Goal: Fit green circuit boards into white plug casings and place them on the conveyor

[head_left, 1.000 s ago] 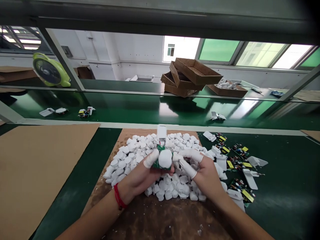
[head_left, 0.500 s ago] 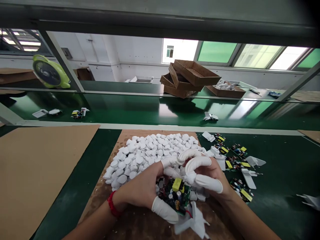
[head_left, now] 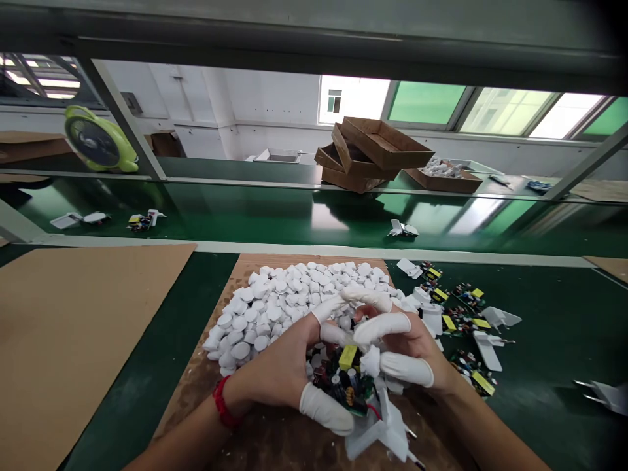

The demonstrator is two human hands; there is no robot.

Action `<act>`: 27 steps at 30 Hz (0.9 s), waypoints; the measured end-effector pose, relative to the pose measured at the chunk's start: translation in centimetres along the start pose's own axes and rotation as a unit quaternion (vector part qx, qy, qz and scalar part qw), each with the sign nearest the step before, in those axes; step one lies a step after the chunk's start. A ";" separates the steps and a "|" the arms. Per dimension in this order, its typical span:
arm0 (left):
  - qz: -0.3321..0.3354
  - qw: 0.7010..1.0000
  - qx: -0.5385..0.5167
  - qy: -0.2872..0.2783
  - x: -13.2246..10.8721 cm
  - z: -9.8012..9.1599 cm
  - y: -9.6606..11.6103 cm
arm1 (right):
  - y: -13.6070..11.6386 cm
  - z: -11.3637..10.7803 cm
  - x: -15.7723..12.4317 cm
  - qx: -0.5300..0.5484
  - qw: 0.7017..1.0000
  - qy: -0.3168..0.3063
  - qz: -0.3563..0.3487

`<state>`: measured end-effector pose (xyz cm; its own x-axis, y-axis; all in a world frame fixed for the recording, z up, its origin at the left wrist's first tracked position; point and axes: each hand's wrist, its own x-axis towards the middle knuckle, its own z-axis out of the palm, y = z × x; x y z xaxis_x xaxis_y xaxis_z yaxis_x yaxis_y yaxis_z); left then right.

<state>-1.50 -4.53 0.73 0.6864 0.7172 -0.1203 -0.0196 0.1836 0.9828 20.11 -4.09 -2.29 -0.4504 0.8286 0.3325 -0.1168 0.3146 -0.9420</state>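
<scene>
My left hand (head_left: 282, 366), with white finger covers, is closed around the edge of a circuit board (head_left: 349, 392) bearing a yellow-topped transformer (head_left: 348, 357), capacitors and a copper coil. Below the board hangs a white plug housing (head_left: 383, 428) with two metal pins, joined by a red wire. My right hand (head_left: 417, 347), also in finger covers, pinches a small white piece (head_left: 370, 362) at the board's right side. Whether that piece touches the board I cannot tell. Behind both hands spreads a heap of small white pieces (head_left: 294, 294) on a brown board (head_left: 186, 399).
Several circuit boards with white housings (head_left: 471, 320) lie to the right. Another plug (head_left: 606, 396) sits at the right edge. Cardboard (head_left: 88, 340) covers the left. Behind runs a green belt (head_left: 245, 216) carrying a few units. Cardboard trays (head_left: 373, 150) and a green fan (head_left: 98, 140) stand farther back.
My right hand has shifted slightly, and the white piece now sits lower, at the board's right side. The plug housing swung a little right. Units on the belt moved left.
</scene>
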 end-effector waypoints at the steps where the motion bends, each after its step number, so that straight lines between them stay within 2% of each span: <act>1: 0.010 1.000 -0.005 -0.009 0.1 0.0 0.0 | 0.1 0.1 0.0 0.009 1.000 -0.001 -0.008; 4: 0.017 1.000 -0.006 -0.021 0.2 -0.1 -0.1 | 0.2 0.3 0.0 0.062 0.998 -0.011 -0.029; 9: -0.006 1.000 0.015 0.010 0.2 -0.3 -1.2 | -0.2 0.4 0.1 0.095 0.994 -0.037 -0.028; 13: 0.023 1.000 -0.003 -0.012 0.4 -0.1 -1.3 | -0.2 0.3 0.2 0.115 0.990 -0.077 -0.024; 17: 0.061 0.996 -0.058 -0.006 0.6 0.4 -0.8 | 0.2 0.6 0.5 0.117 0.991 -0.058 -0.028; 19: 0.062 0.994 -0.092 -0.007 0.7 0.8 -0.7 | 0.3 0.9 0.7 0.143 0.988 -0.052 -0.021; 23: 0.045 0.992 -0.117 -0.017 0.8 1.1 -1.0 | 0.1 1.4 0.6 0.209 0.975 -0.080 0.005; 27: 0.063 0.991 -0.122 0.004 0.8 1.0 -1.5 | -0.2 1.6 0.4 0.170 0.983 -0.063 0.000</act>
<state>-0.22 -4.91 -0.73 0.6618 0.7497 -0.0007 -0.2804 0.2483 0.9272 18.52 -4.55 -2.09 -0.5542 0.7581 0.3438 -0.3957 0.1234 -0.9100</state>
